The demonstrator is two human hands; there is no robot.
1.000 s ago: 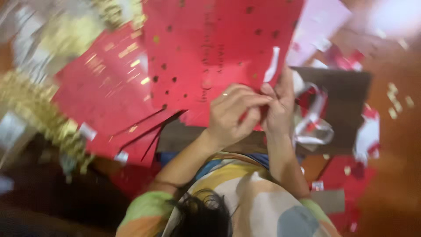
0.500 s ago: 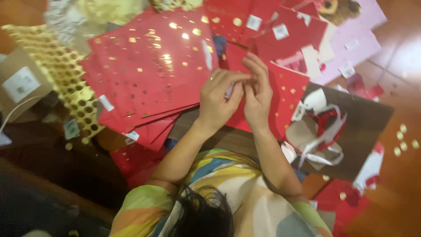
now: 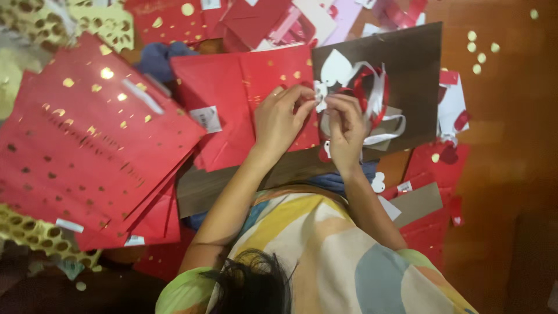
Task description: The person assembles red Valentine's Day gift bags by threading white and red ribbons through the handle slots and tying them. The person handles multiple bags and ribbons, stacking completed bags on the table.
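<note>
Fingertips of left hand (image 3: 282, 119) and right hand (image 3: 344, 125) pinched together on small white paper scrap (image 3: 321, 104), thumbs and forefingers closed tight on it, held just above dark brown cardboard sheet (image 3: 412, 64). Just beyond the fingers, on that sheet: white paper heart cut-out (image 3: 336, 68) and loop of red and white ribbon (image 3: 372, 96) (partly hidden by the right hand). Under the left hand: folded red paper bag with gold dots (image 3: 232, 99), white label stuck to its face. Further to that side: fanned stack of red gold-speckled paper bags (image 3: 87, 139), overlapping one another, gold perforated paper (image 3: 35, 232) poking out beneath the lower edge. On the opposite side: red and white paper offcuts (image 3: 450, 110) and small gold round confetti (image 3: 479, 49) scattered over brown wooden floor (image 3: 511, 174). Nearest the camera: forearms, dark hair and multicoloured patterned top (image 3: 325, 256), covering whatever lies below.
</note>
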